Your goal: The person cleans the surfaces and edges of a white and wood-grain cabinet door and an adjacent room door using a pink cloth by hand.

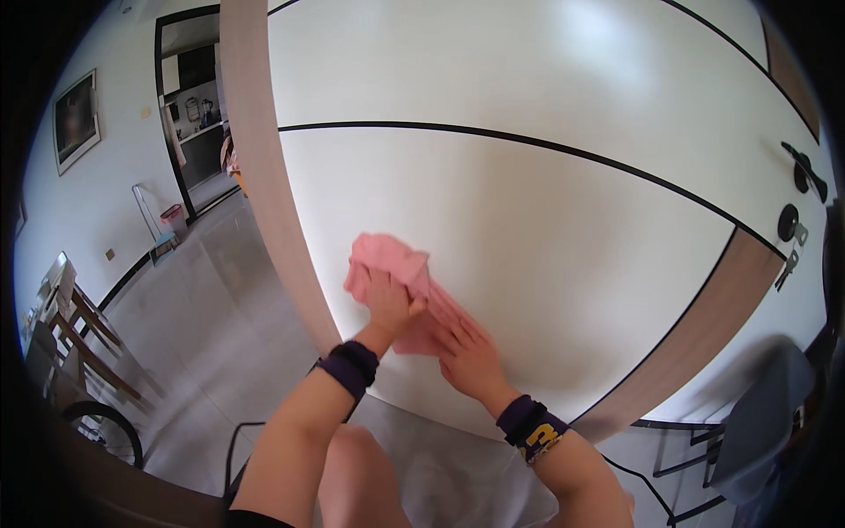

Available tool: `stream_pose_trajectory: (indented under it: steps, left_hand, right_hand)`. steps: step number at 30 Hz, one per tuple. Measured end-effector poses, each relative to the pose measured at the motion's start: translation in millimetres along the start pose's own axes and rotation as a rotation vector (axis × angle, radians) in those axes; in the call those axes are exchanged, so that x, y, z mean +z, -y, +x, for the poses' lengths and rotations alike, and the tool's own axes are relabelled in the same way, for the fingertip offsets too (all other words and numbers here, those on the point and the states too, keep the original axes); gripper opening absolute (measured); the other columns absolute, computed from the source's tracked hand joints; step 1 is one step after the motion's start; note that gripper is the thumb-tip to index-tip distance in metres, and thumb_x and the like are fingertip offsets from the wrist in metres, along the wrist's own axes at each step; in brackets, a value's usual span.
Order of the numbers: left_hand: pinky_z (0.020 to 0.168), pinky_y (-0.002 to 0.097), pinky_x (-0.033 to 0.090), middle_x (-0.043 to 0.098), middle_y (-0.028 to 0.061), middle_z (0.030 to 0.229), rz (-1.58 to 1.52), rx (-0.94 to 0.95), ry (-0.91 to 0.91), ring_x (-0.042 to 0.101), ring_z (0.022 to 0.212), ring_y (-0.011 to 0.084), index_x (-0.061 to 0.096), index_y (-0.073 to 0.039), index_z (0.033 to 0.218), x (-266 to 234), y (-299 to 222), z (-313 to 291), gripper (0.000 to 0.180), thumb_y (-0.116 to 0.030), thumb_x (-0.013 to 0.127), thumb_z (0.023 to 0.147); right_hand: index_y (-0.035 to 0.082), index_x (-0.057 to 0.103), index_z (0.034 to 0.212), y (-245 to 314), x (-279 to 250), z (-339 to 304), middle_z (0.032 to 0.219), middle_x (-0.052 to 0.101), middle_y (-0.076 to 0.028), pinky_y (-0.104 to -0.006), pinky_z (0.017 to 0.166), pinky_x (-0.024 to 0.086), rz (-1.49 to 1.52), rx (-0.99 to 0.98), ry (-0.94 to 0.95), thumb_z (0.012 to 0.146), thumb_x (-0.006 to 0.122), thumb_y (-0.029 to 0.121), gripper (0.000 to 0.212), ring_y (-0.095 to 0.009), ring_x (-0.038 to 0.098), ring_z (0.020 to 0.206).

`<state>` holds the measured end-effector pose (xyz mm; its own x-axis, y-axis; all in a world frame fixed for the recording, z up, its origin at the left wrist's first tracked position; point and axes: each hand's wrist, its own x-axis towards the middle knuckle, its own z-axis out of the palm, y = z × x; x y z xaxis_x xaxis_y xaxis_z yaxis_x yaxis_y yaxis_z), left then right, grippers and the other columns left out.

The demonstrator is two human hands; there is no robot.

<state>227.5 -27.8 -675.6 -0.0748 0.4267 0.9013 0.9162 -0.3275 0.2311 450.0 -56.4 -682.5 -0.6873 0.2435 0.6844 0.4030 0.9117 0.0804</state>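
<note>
A pink cloth point(387, 253) is spread, partly crumpled, against the lower panel of a white door point(546, 238). My left hand point(390, 304) presses into the bunched upper part of the cloth, its fingers pointing up and its thumb out to the right. Lower and to the right, my right hand point(473, 361) lies with its fingers stretched flat over the cloth's trailing edge. Both wrists wear dark bands. A black strip crosses the door above the hands, and the cloth's underside is hidden.
A black handle point(805, 172) and a lock with hanging keys point(788, 260) are at the door's right side. A grey chair point(764, 427) stands at the lower right. On the left are a wooden table point(62, 282), a dustpan point(161, 246) and a pink bin point(173, 216). A kitchen shows through a doorway.
</note>
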Motion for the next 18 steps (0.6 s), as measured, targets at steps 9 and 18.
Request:
stream_pose_trajectory:
  steps: [9,18]
  left_hand:
    - [0.109,0.0737,0.015,0.052,0.0172,0.124,0.247,0.453,-0.047,0.04,0.126,0.0441,0.06,-0.009,0.122,-7,-135,145,0.064,-0.043,0.067,0.068]
    - [0.113,0.0654,0.015,0.046,0.0074,0.143,0.13,0.701,0.431,0.032,0.14,0.0332,0.056,-0.021,0.13,69,-280,92,0.058,-0.036,0.063,0.075]
  right_hand:
    - [0.011,0.069,0.111,-25,-89,6,0.14,0.054,-0.007,-0.0504,0.112,0.034,-0.059,0.143,-0.34,0.074,0.066,0.012,0.038,-0.031,0.044,0.135]
    - [0.021,0.068,0.123,-63,-95,-141,0.146,0.049,-0.007,-0.0558,0.112,0.032,-0.178,0.4,-0.226,0.074,0.067,0.012,0.05,-0.04,0.039,0.135]
